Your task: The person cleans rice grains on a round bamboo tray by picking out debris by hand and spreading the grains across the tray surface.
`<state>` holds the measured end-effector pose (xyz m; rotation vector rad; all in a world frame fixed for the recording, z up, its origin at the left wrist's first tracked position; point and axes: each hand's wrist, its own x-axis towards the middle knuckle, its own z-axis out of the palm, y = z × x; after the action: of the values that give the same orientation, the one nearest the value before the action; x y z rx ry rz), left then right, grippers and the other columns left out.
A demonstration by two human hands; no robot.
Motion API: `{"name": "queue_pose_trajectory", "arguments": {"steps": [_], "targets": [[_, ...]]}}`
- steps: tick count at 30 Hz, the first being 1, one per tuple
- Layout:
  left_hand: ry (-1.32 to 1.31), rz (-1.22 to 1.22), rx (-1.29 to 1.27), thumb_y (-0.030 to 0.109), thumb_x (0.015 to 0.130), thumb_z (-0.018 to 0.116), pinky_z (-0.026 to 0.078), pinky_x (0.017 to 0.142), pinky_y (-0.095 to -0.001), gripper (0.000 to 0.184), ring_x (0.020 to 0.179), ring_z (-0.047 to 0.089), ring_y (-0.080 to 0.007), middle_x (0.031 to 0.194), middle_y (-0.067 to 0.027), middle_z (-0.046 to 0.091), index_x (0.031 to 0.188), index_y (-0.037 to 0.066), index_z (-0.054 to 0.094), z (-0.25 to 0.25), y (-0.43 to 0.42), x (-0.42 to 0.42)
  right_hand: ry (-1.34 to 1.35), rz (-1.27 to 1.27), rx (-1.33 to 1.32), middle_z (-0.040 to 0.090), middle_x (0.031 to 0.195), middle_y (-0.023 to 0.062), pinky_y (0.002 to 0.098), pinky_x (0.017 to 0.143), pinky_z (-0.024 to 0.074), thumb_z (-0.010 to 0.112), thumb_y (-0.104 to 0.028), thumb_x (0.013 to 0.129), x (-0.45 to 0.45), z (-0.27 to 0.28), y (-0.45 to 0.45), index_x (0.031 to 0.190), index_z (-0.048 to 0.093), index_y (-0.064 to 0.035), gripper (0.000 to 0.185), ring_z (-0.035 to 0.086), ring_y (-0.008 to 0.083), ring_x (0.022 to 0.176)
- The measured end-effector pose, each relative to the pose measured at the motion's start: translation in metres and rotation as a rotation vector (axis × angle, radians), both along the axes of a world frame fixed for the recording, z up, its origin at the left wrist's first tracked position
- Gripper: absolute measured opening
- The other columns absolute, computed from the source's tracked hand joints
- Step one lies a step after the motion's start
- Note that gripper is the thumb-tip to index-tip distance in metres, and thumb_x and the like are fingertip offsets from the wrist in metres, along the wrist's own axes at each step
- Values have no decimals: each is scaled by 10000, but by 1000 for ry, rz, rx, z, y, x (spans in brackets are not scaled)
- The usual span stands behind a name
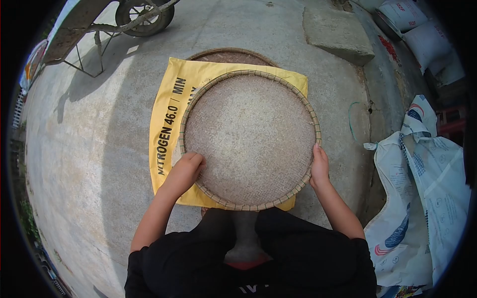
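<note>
A round woven bamboo winnowing tray (252,201) is held in front of my body, with pale grains (246,124) spread thinly over its weave. My left hand (189,169) is closed on the rim at the lower left, its fingertips curled over the inner edge. At the right side, my right hand (319,165) grips the rim, thumb up along the edge and the other fingers mostly hidden beneath. Under the tray lies a yellow sack (164,119) printed with black letters. Another woven tray (233,53) shows partly beyond the sack's far edge.
A wheelbarrow (74,30) stands at the upper left on the concrete floor (79,164). To the right are white printed sacks (397,198), a concrete block (338,35) and stacked white bags (430,42). A thin green strand (352,119) lies near the wall's base.
</note>
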<state>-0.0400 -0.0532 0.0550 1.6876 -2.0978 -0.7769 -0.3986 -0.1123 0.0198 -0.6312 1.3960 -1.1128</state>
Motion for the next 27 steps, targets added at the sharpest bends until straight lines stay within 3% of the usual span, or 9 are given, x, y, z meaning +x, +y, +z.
{"name": "queue_pose_trajectory", "arguments": {"steps": [3,6,10,15,18,27], "targets": [[-90,190,-15,60,758,604,456,703,-367,110,811,555,-319,841,-144,559,832,17,536,-1,5,39,-20,-9,-2,524,1114,143,320,890,391,387,-316,948,-2,-4,0,1143,436,49,417,514,207,998],[-186,226,38,71,756,611,455,710,-370,137,840,553,-308,836,-138,569,863,14,547,-4,10,61,7,-25,14,517,1126,151,327,897,390,386,-318,947,-1,-1,0,1147,428,56,426,511,215,1010],[-83,270,-26,91,729,650,461,724,-366,210,819,561,-306,838,-128,568,914,35,568,1,5,38,-9,-33,9,502,1155,168,339,914,389,374,-324,949,-4,-5,1,1168,411,72,454,505,233,1038],[-95,-120,-52,113,722,651,461,745,-372,236,876,549,-292,876,-116,564,934,42,576,5,-5,-4,-24,-31,31,493,1165,171,343,920,381,370,-305,952,-4,-1,0,1167,406,75,438,494,235,1053],[-94,-212,-81,108,728,632,459,741,-378,193,879,541,-295,870,-112,555,897,42,566,-6,-7,-16,-40,-25,34,489,1175,170,346,926,376,369,-306,951,-4,0,0,1169,409,76,441,492,235,1056],[-140,-223,-2,91,753,563,461,718,-384,111,841,547,-304,817,-131,549,824,21,518,-26,-6,-24,-17,-3,4,514,1142,153,323,912,378,382,-323,948,-3,1,0,1159,427,61,440,500,214,1035]]}}
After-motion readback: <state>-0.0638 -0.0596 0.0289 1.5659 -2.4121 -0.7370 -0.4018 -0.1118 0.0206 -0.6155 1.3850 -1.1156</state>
